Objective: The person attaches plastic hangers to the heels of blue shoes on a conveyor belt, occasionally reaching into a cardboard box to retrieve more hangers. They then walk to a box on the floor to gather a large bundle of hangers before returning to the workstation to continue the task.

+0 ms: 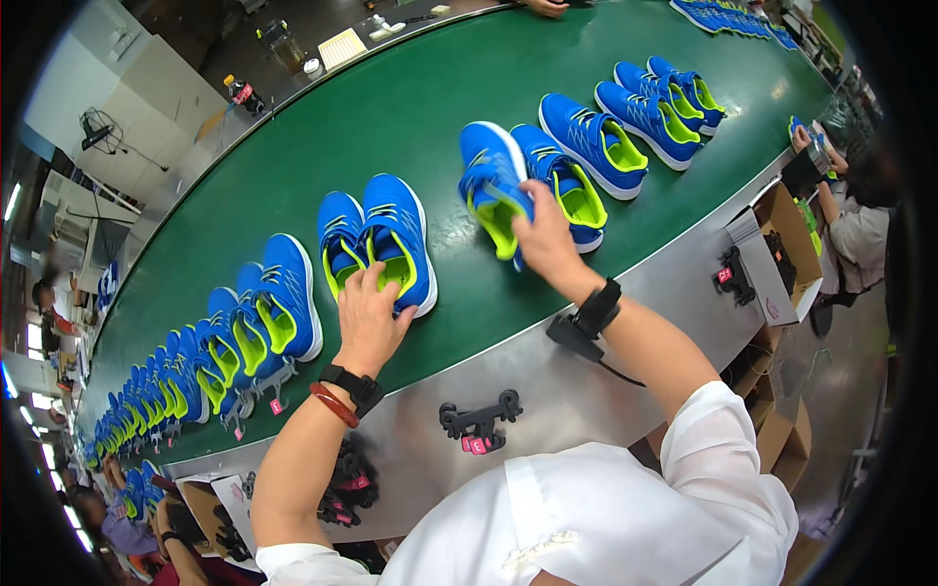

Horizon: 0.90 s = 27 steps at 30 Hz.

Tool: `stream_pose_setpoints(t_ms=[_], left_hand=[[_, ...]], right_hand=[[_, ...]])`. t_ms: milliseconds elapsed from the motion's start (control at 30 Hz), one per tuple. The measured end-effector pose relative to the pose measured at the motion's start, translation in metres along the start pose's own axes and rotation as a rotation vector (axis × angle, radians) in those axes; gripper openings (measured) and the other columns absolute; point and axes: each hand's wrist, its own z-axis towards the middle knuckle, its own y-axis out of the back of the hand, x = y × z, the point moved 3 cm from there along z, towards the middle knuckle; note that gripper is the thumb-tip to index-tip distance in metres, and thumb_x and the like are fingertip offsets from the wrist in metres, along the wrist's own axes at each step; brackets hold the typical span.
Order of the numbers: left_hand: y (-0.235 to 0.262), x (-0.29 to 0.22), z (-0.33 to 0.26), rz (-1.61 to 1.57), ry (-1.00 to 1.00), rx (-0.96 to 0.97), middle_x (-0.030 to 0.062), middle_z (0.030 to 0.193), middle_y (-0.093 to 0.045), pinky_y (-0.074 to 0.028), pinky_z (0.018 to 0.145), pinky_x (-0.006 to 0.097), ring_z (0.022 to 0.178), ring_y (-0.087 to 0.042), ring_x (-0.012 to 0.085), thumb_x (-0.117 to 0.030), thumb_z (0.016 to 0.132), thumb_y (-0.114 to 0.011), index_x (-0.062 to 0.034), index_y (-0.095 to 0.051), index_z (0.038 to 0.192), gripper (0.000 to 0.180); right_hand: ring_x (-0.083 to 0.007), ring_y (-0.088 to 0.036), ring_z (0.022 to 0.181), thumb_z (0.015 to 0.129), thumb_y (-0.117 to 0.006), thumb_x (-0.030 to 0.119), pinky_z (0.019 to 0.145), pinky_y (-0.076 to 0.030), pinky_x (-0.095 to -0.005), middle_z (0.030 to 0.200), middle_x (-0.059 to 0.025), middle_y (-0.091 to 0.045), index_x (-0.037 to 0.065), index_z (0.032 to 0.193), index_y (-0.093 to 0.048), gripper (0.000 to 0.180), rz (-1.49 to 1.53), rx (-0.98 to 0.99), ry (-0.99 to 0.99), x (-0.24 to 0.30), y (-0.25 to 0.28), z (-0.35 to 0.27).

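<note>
Right hand [549, 239] gripping a tilted, blurred shoe [486, 161] by its heel, left hand [370, 317] pinching a shoe pair [399, 225] farther left on green worktop [430, 98]; seemingly mid-shift, next move calling for level soles.

Long green tabletop [440, 78], metal ledge [684, 293] along its near side, pale cabinet [161, 93] at left, strip lights [12, 200], grey floor [831, 361]

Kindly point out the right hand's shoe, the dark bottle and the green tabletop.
Shoe [484, 178] in the right hand [550, 239], head view: on its blue upper.
Dark bottle [243, 94], head view: on its red label.
Green tabletop [420, 109], head view: on bare surface.
</note>
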Motion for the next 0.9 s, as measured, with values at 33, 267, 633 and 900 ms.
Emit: stream_pose_setpoints(t_ms=[33,267,633,900], left_hand=[[0.003,-0.003,0.003,-0.037,0.021,0.025,0.0173,0.129,-0.048,-0.042,0.09,0.046,0.111,-0.05,0.0359,-0.02,0.061,-0.082,-0.0053,-0.063,0.102,0.047],[0.01,0.025,-0.019,0.099,0.158,0.036,0.0176,0.135,-0.042,-0.041,0.089,0.045,0.111,-0.05,0.0344,-0.023,0.061,-0.084,-0.0054,-0.049,0.126,0.076],[0.015,0.039,-0.044,-0.33,0.158,-0.047,0.0176,0.106,-0.059,-0.046,0.087,0.041,0.102,-0.055,0.0369,0.0,0.075,-0.067,-0.003,-0.056,0.113,0.039],[0.006,0.068,-0.056,-0.362,0.049,-0.004,0.012,0.102,-0.062,-0.049,0.079,0.039,0.093,-0.06,0.0331,0.005,0.07,-0.066,-0.0035,-0.06,0.096,0.028]], right_hand=[[-0.0398,-0.055,0.105,0.079,-0.054,0.011,0.093,-0.042,-0.0462,0.108,-0.0255,-0.058,-0.001,0.12,-0.048,0.044,0.081,-0.019,-0.051,-0.005,-0.001,0.007],[-0.0429,-0.057,0.091,0.076,-0.052,0.006,0.08,-0.044,-0.051,0.089,-0.0255,-0.063,-0.006,0.116,-0.049,0.042,-0.572,0.308,0.053,0.008,0.01,0.03],[-0.0324,-0.053,0.097,0.074,-0.065,0.007,0.085,-0.041,-0.0402,0.099,-0.015,-0.058,0.001,0.11,-0.055,0.038,-0.32,0.115,0.541,0.06,0.012,-0.026],[-0.029,-0.056,0.093,0.068,-0.077,0.025,0.079,-0.045,-0.0363,0.094,-0.0101,-0.061,0.006,0.094,-0.064,0.035,-0.409,1.288,0.627,0.073,-0.003,-0.159]])
